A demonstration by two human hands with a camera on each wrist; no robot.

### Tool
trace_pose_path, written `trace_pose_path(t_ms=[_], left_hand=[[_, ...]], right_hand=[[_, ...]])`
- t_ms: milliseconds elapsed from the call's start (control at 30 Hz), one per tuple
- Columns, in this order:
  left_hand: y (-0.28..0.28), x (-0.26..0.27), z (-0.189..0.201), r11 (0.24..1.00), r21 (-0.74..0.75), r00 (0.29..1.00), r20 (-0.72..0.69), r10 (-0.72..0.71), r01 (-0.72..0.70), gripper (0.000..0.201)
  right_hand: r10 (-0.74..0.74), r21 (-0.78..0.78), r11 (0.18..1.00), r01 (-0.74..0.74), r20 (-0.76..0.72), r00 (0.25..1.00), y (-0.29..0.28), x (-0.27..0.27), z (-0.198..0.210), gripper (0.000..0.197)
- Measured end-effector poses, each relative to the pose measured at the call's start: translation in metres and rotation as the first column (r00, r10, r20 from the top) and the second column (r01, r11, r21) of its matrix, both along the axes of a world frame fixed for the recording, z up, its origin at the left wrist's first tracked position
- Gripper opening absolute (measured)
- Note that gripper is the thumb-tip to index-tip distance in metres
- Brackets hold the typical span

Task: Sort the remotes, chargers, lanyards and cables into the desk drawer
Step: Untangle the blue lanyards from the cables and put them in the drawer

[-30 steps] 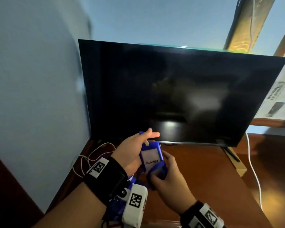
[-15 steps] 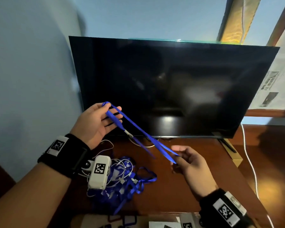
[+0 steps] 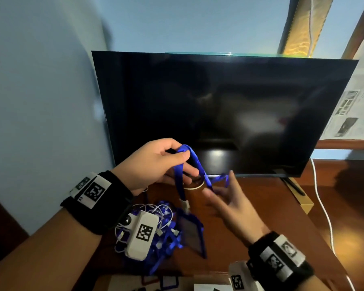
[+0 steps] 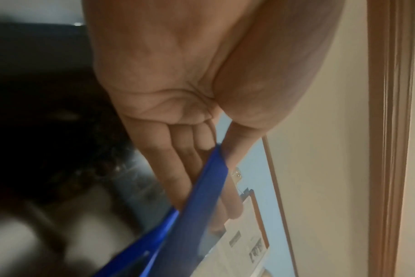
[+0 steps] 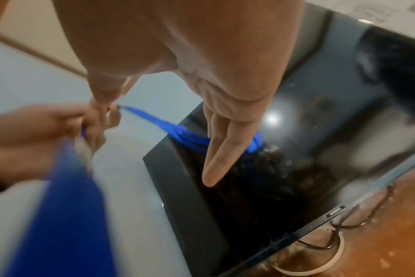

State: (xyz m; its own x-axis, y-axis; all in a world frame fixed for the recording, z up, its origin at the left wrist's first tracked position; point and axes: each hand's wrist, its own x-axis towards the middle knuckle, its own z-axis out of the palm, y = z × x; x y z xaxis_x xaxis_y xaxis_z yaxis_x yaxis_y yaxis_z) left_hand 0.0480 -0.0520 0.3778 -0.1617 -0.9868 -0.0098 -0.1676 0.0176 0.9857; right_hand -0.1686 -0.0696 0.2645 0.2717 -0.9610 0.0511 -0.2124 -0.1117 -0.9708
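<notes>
The left hand (image 3: 156,162) pinches the fold of a blue lanyard (image 3: 186,162) between thumb and fingers, just in front of the TV (image 3: 219,112) and above the desk (image 3: 261,206); one strand drops to a metal clip (image 3: 185,203) and a clear badge holder (image 3: 192,234) that hangs low over the desk, the other runs across to the right hand (image 3: 229,202). That hand is open, fingers straight and spread, with the ribbon draped over them rather than gripped. The ribbon looks light, limp and somewhat slick, so it should slide through loose fingers and snag easily; the holder and clip carry most of the weight and will probably swing. Best hold, I judge, is the fold plus a second pinch near the clip, gathering the strap into loops before moving it. Below lies a pile (image 3: 162,234) of more blue straps tangled with thin white cables, which could catch the hanging end. No drawer is clearly in view
</notes>
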Motion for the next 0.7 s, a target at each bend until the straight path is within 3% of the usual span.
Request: trace_pose_path(t_ms=[33,133,233,300,467,567,700], left_hand=[[0.0,-0.003,0.003,1.0,0.024,0.998,-0.055,0.016,-0.015,0.021],[0.0,-0.009,0.009,0.998,0.052,0.978,-0.202,0.056,-0.046,0.024],[-0.003,-0.012,0.016,0.993,0.045,0.953,-0.278,0.121,-0.113,0.018],[-0.005,-0.014,0.02,0.988,0.061,0.935,-0.32,0.153,-0.141,0.012],[-0.006,-0.02,0.025,0.995,0.067,0.925,-0.37,0.088,-0.067,0.011],[-0.005,-0.025,0.029,0.997,0.066,0.918,-0.39,0.068,-0.046,0.012],[0.0,-0.025,0.039,0.998,0.049,0.903,-0.425,0.062,-0.046,0.008]], right_hand=[[0.051,-0.012,0.999,-0.052,-0.036,0.998,0.005,0.005,-0.004,0.131],[0.181,-0.051,0.983,-0.178,0.066,0.981,0.019,0.017,-0.02,0.124],[0.173,-0.091,0.981,-0.17,0.02,0.985,0.024,0.026,-0.028,0.092],[0.141,-0.1,0.985,-0.138,0.022,0.99,0.026,0.031,-0.031,0.081],[0.149,-0.138,0.98,-0.145,0.018,0.989,0.033,0.045,-0.031,0.093],[0.049,-0.22,0.975,-0.042,0.025,0.998,0.028,0.054,-0.029,0.077],[-0.208,-0.325,0.927,0.189,-0.022,0.978,0.018,0.058,-0.029,0.057]])
